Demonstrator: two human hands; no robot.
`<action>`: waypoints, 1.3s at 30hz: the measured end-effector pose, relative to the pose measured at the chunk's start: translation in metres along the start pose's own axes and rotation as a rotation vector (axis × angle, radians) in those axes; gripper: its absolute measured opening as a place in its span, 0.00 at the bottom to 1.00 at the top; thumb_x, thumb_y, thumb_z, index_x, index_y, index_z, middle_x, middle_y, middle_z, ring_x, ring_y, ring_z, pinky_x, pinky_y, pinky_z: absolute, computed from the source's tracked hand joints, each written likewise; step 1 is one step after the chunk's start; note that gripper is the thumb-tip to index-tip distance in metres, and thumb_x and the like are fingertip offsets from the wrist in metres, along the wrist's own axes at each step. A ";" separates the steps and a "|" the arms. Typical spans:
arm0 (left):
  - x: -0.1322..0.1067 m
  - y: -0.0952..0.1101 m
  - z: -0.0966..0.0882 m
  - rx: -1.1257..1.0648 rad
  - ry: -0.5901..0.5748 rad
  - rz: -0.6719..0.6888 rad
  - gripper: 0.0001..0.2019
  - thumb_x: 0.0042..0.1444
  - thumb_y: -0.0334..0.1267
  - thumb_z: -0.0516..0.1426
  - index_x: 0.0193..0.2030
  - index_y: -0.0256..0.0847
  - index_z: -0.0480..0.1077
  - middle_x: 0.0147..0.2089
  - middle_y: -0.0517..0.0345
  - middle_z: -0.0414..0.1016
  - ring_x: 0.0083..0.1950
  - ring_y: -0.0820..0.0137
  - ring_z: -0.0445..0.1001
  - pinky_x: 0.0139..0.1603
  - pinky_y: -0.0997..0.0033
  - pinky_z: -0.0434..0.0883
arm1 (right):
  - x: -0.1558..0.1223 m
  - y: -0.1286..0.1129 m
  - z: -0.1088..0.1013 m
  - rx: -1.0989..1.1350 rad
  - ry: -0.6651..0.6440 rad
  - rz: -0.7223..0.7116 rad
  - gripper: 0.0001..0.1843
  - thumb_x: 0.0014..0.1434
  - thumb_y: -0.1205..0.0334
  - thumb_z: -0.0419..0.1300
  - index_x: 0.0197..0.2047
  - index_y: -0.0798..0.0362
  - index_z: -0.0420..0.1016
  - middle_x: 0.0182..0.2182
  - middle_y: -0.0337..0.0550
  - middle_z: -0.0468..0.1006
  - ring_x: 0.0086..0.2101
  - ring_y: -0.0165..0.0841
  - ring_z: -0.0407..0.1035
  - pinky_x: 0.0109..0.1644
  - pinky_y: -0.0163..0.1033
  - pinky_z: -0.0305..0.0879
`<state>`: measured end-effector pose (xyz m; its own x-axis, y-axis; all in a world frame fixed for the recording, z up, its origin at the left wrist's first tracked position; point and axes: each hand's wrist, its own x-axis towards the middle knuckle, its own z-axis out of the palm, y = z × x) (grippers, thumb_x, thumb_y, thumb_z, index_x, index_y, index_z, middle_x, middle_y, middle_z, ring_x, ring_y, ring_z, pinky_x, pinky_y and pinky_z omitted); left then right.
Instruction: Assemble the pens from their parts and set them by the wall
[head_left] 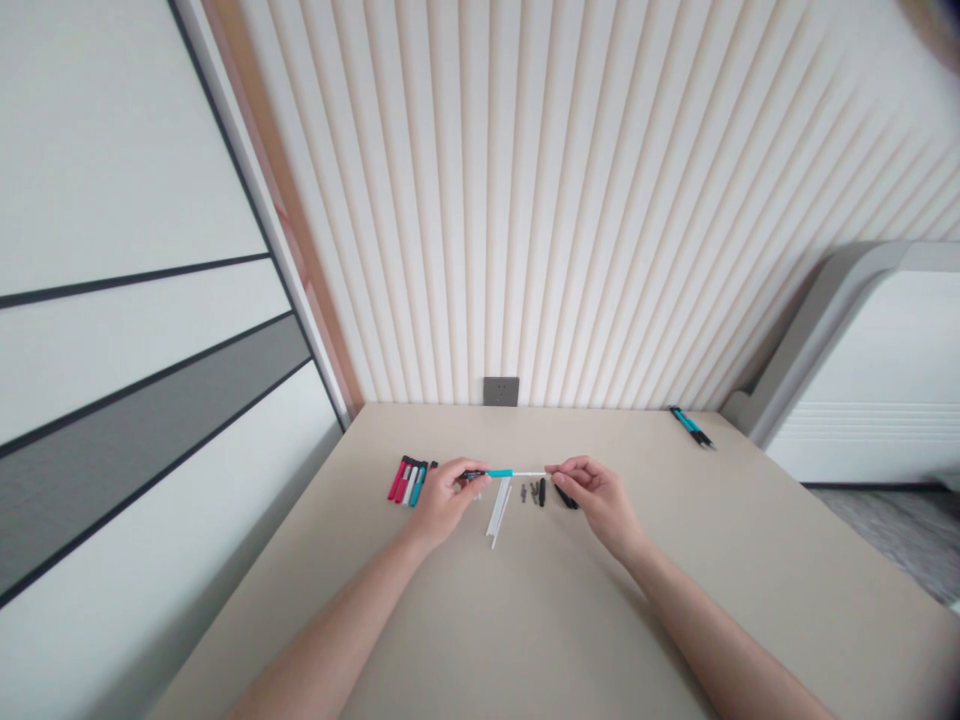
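Note:
My left hand (441, 505) is closed around the black end of a teal and black pen barrel (500, 473), held level just above the table. My right hand (600, 497) pinches the far end of a thin white pen refill (529, 473), which lines up with the barrel's teal end and appears to reach into it. Below the barrel lie several loose white refills (495, 520). Small greyish tips (523, 493) and a black tubular part (542, 492) rest between my hands. More black parts (562, 496) lie beside my right fingers, partly hidden.
Red, white and teal pen barrels (406, 483) lie in a row left of my left hand. Two teal and black pens (691, 428) lie at the table's back right. Behind the beige table (480, 630) stands a ribbed wall with a dark socket (501, 391).

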<state>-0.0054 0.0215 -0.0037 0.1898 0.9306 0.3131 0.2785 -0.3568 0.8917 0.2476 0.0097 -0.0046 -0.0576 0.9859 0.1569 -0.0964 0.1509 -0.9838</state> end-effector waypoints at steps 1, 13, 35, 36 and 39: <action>0.000 0.000 0.000 0.000 -0.002 0.000 0.11 0.57 0.44 0.60 0.42 0.39 0.77 0.39 0.54 0.79 0.37 0.67 0.75 0.37 0.71 0.74 | 0.000 0.000 0.001 0.004 -0.007 0.003 0.20 0.49 0.45 0.68 0.34 0.52 0.71 0.40 0.51 0.82 0.39 0.39 0.76 0.39 0.41 0.69; 0.001 0.001 -0.001 0.016 -0.013 0.002 0.11 0.58 0.43 0.59 0.42 0.38 0.76 0.38 0.53 0.78 0.36 0.68 0.75 0.37 0.71 0.74 | 0.001 -0.002 -0.002 0.038 0.010 0.000 0.19 0.49 0.46 0.69 0.34 0.52 0.71 0.40 0.50 0.83 0.40 0.38 0.76 0.42 0.41 0.68; -0.004 0.009 0.003 0.072 -0.094 0.102 0.08 0.57 0.40 0.61 0.40 0.41 0.78 0.38 0.55 0.79 0.40 0.67 0.76 0.43 0.71 0.71 | -0.006 0.006 0.014 0.075 -0.102 0.019 0.15 0.52 0.51 0.69 0.36 0.52 0.73 0.32 0.43 0.82 0.34 0.34 0.75 0.41 0.39 0.68; -0.004 0.010 0.004 0.066 -0.100 0.092 0.08 0.56 0.40 0.62 0.40 0.41 0.78 0.38 0.55 0.79 0.40 0.66 0.76 0.43 0.71 0.71 | -0.007 0.006 0.015 0.053 -0.106 0.019 0.15 0.52 0.51 0.68 0.35 0.53 0.73 0.31 0.43 0.81 0.34 0.34 0.74 0.41 0.38 0.68; -0.005 0.011 0.005 -0.009 -0.074 0.036 0.10 0.54 0.40 0.63 0.42 0.40 0.77 0.40 0.54 0.80 0.42 0.66 0.77 0.45 0.70 0.72 | -0.009 0.006 0.016 -0.043 -0.105 0.023 0.15 0.53 0.50 0.67 0.34 0.54 0.74 0.28 0.42 0.80 0.33 0.35 0.74 0.39 0.38 0.67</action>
<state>0.0018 0.0127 0.0027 0.2691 0.9083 0.3201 0.2617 -0.3889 0.8833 0.2316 0.0008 -0.0107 -0.1638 0.9765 0.1402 -0.0513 0.1334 -0.9897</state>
